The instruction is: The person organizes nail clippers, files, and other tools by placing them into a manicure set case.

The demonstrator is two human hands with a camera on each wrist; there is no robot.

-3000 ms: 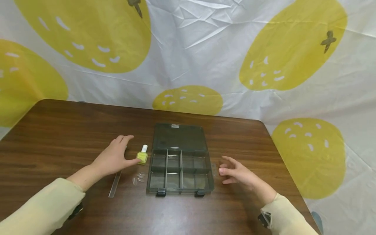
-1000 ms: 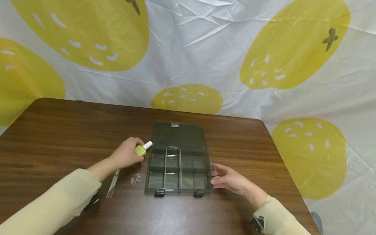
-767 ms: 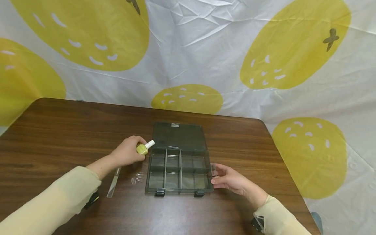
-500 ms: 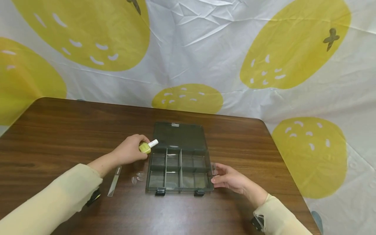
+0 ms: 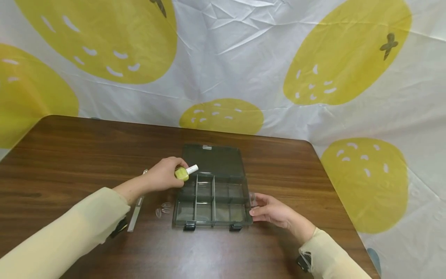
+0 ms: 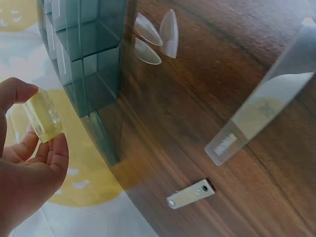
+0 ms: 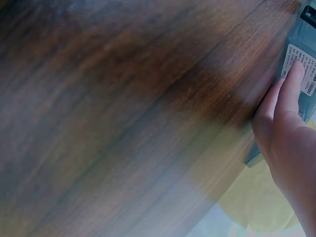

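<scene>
In the head view my left hand (image 5: 163, 175) pinches a yellow nail polish bottle (image 5: 181, 174) between thumb and fingers. The bottle is tilted, its white cap pointing right, above the left side of a smoky, see-through compartment box (image 5: 213, 224). In the left wrist view the bottle's yellow glass (image 6: 43, 116) shows between thumb and fingertips; the cap is out of sight. The box lies with its lid (image 5: 214, 161) folded back. My right hand (image 5: 273, 211) rests against the box's right wall. In the right wrist view its fingers lie along the labelled side (image 7: 302, 74).
Left of the box lie several clear false nail tips (image 5: 163, 209). Farther left is a flat, see-through nail file (image 5: 135, 217). A small nail clipper (image 6: 191, 193) lies beyond it. All are on the brown wooden table (image 5: 209, 255), with a patterned curtain (image 5: 237, 69) behind.
My left hand has taken hold of the nail polish bottle, lifted it and carried it right, over the box's left edge. My right hand has come in against the box's right side.
</scene>
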